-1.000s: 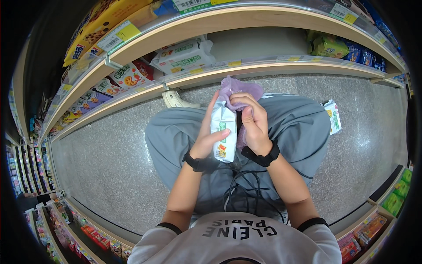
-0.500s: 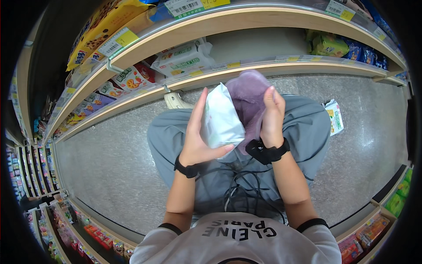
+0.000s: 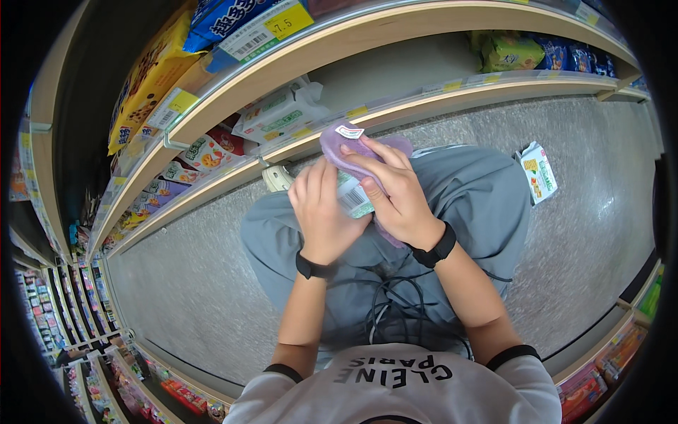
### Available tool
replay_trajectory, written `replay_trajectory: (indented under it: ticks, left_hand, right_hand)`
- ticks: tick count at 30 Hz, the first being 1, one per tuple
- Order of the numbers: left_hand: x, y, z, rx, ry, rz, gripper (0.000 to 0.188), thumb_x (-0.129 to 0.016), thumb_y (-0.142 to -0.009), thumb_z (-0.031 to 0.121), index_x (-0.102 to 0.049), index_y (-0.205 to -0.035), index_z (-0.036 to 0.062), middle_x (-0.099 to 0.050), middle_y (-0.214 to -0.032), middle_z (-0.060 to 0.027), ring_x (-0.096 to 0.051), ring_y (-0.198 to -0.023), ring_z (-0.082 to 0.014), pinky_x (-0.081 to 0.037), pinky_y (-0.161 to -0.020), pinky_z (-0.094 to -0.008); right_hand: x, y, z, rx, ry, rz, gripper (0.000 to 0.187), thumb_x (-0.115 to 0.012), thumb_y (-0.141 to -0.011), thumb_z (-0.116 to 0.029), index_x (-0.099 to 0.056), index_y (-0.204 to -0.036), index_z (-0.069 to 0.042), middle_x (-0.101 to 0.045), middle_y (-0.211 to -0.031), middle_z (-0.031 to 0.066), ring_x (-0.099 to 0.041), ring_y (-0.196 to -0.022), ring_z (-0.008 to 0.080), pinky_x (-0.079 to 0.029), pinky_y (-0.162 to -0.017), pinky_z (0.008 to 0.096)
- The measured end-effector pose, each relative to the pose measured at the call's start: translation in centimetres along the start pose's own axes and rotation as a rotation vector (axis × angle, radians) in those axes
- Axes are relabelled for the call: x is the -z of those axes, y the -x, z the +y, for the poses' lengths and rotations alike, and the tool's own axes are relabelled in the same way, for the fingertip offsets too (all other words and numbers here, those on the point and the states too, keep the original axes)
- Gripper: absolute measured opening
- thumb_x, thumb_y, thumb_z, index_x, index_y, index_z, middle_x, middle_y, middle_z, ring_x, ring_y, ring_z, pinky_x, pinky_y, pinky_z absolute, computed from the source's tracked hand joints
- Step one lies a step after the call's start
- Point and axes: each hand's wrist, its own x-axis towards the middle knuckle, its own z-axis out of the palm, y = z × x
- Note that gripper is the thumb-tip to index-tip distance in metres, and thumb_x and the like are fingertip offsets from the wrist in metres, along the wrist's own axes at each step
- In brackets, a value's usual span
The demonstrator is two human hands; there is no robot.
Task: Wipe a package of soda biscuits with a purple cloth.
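Note:
In front of my crossed legs, my left hand (image 3: 319, 212) is closed round the near left side of a white and green packet (image 3: 353, 196). A fuzzy purple cloth (image 3: 335, 145) with a small white label lies over the packet's far and right sides. My right hand (image 3: 404, 203) grips that cloth, fingers laid across it and thumb bent over the packet's edge. Much of the packet is hidden under the cloth and both hands. On the floor to the right, beside my knee, lies a similar white and green packet (image 3: 538, 177).
A low shelf (image 3: 395, 113) runs in front, with white packets (image 3: 280, 113) at left and green and blue bags (image 3: 514, 54) at right. Above it an upper shelf (image 3: 381, 27) juts out. Dark cords (image 3: 399, 300) lie in my lap. More stocked shelves stand behind me.
The packet has turned, so a barcode side now faces up. The purple cloth has come from beside the packet to lie against it, and my hands have drawn together.

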Motion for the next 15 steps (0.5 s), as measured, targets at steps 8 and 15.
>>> replay_trajectory:
  ticks: [8, 15]
  left_hand:
    - [-1.3, 0.0, -1.2, 0.106, 0.049, 0.225, 0.089, -0.078, -0.047, 0.016, -0.042, -0.127, 0.0015, -0.049, -0.119, -0.0142, -0.043, -0.111, -0.0321, -0.028, -0.096, -0.0419]
    - [-0.5, 0.1, -1.4, 0.191, 0.012, 0.235, 0.093, -0.078, -0.047, 0.016, -0.039, -0.130, -0.0006, -0.050, -0.119, -0.0165, -0.045, -0.111, -0.0332, -0.030, -0.097, -0.0416]
  right_hand:
    - [-0.6, 0.1, 0.5, -0.069, 0.154, 0.040, 0.031, -0.047, -0.091, -0.026, -0.060, -0.105, -0.002, -0.062, -0.099, 0.0188, -0.051, -0.106, 0.0338, -0.033, -0.095, 0.0440]
    - [0.2, 0.1, 1.3, -0.234, 0.056, -0.035, 0.030, -0.046, -0.092, -0.025, -0.059, -0.095, 0.003, -0.061, -0.092, 0.0188, -0.057, -0.090, 0.0350, -0.039, -0.089, 0.0422]
